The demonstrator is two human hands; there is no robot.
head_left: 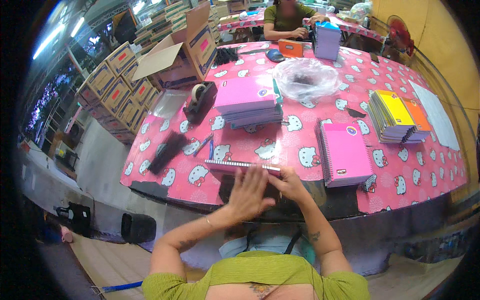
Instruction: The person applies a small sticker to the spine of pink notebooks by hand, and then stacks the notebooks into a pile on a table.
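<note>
A spiral notebook [218,165] stands tilted at the table's near edge, its bound edge upward. Its right end is gripped by my right hand [291,185], thumb on top. My left hand [251,192], slightly blurred, lies flat against the near face with fingers stretched out. Most of the cover is hidden behind my hands. To the right is a stack of pink spiral notebooks [347,152]. Farther off, another pink-topped notebook stack [247,95] sits mid-table. Two pens [210,150] and a bundle of black binding pieces [169,151] lie to the left.
A tape dispenser [199,102] and open carton [187,55] stand far left, beside stacked cartons [120,90]. Clear plastic [306,80] lies mid-table. Yellow notebooks [392,112] and orange notebooks [417,117] sit right. Across the table, a person [287,22] handles a notebook stack [327,42].
</note>
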